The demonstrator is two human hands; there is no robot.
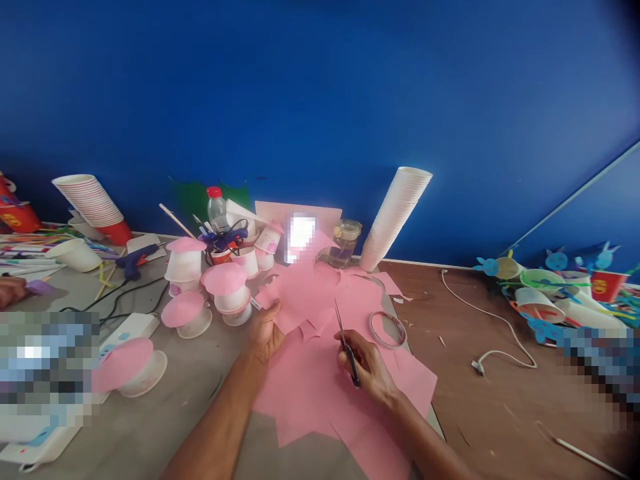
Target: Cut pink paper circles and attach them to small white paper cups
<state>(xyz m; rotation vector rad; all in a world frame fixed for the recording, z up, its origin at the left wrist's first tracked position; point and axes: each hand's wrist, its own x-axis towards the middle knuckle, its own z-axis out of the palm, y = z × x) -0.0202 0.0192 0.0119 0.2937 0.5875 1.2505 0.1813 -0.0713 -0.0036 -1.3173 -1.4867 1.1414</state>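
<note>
My left hand pinches the left edge of a sheet of pink paper, thumb on top. In my right hand is a pair of scissors with dark handles, its narrow blades pointing up and away over the pink paper. A notched edge shows in the paper between my hands. More cut pink sheets lie spread beneath both hands. Beside my right hand, a tape roll rests on the pink paper. Left of my left hand stand several white paper cups topped with pink paper pieces.
A tall white cup stack leans near the blue wall by a glass jar. At left are another cup stack, a glue gun and a power strip. A white cable and decorated cups lie right. Another person's hand shows far left.
</note>
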